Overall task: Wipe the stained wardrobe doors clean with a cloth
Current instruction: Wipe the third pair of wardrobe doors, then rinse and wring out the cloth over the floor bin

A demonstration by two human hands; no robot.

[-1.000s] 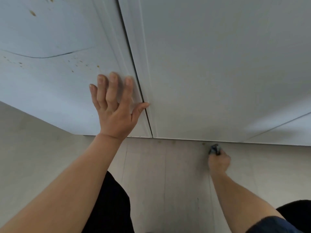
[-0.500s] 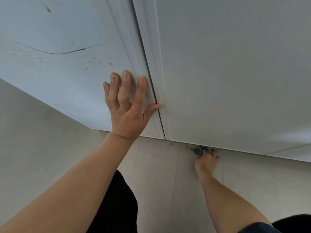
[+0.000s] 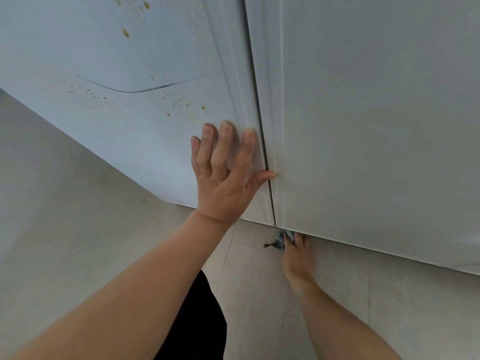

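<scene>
1. The cloth (image 3: 281, 239) is being dragged along the bottom edge of the right wardrobe door (image 3: 376, 126). A second ago it was being worked further right; now it's being brought almost to the seam.
2. It's being gripped, bunched up, by the right hand (image 3: 298, 258), with fingers curled over it.
3. The left wardrobe door (image 3: 117, 139) is still being braced by the left hand (image 3: 223, 183), fingers straight and slightly spread, thumb reaching across the seam.
4. My guess: that lower edge is being finished off, while the yellow-brown spots (image 3: 126, 33) and dark curved line (image 3: 135, 90) are being left for later.
5. The whole thing is being done over a pale tiled floor (image 3: 65, 229).
</scene>
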